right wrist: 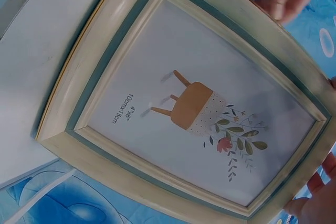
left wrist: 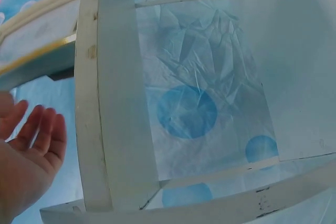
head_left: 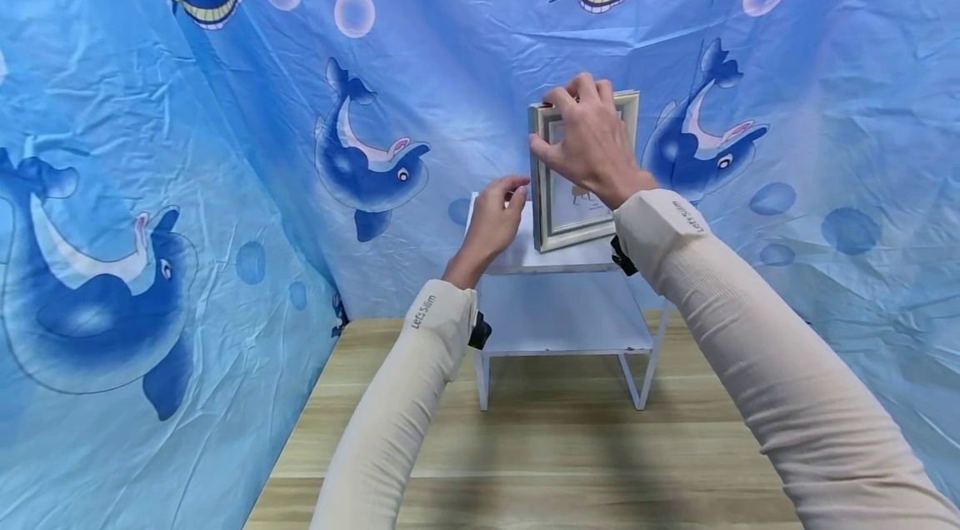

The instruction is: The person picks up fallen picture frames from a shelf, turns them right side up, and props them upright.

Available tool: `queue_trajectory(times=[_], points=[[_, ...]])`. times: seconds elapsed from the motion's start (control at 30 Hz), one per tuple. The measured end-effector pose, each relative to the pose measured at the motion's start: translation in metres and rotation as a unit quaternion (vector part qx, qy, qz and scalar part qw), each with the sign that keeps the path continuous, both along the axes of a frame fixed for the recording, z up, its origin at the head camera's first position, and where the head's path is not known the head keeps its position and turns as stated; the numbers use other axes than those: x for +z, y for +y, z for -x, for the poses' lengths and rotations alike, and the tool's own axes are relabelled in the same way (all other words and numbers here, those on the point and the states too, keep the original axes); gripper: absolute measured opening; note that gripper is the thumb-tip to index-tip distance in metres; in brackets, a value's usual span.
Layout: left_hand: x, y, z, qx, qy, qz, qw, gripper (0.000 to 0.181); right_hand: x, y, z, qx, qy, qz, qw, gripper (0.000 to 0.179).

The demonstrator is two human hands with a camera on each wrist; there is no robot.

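A cream picture frame (head_left: 585,233) with a grey-green inner border stands near-upright over the white side table's top. Whether its lower edge touches the top, I cannot tell. My right hand (head_left: 596,134) grips the frame's upper edge from the front, thumb on the left side. In the right wrist view, the print (right wrist: 199,108) shows a brown chair, flowers and size lettering. Beside the frame's left edge is my left hand (head_left: 495,217), fingers loosely bent and holding nothing. The left wrist view shows that hand (left wrist: 34,166) near the frame's underside; contact is unclear.
The white side table (head_left: 517,251) has a lower shelf (head_left: 562,313) and thin metal legs on a wood-look floor (head_left: 555,447). Blue sheeting (head_left: 465,55) printed with dolphins, fish and bubbles hangs behind the table and along the left.
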State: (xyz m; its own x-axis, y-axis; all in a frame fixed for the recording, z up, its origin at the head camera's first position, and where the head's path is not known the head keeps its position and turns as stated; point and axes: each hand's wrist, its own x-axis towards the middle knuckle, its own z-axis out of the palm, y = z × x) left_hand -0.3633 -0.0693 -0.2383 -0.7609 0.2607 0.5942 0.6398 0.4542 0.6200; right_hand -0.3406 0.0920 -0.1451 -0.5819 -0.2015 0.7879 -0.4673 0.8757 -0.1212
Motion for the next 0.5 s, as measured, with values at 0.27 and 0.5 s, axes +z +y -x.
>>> queue_trajectory(times=[0.27, 0.5], points=[[0.0016, -0.0017, 0.0049, -0.016, -0.084, 0.069, 0.994, 0.027, -0.0022, 0.0038, 0.0001, 0.022, 0.01, 0.002, 0.9997, 0.046], [0.0005, 0.0014, 0.0074, -0.029, -0.102, 0.093, 0.99, 0.023, -0.0023, 0.0061, 0.0006, 0.043, 0.018, 0.004, 0.9989, 0.043]])
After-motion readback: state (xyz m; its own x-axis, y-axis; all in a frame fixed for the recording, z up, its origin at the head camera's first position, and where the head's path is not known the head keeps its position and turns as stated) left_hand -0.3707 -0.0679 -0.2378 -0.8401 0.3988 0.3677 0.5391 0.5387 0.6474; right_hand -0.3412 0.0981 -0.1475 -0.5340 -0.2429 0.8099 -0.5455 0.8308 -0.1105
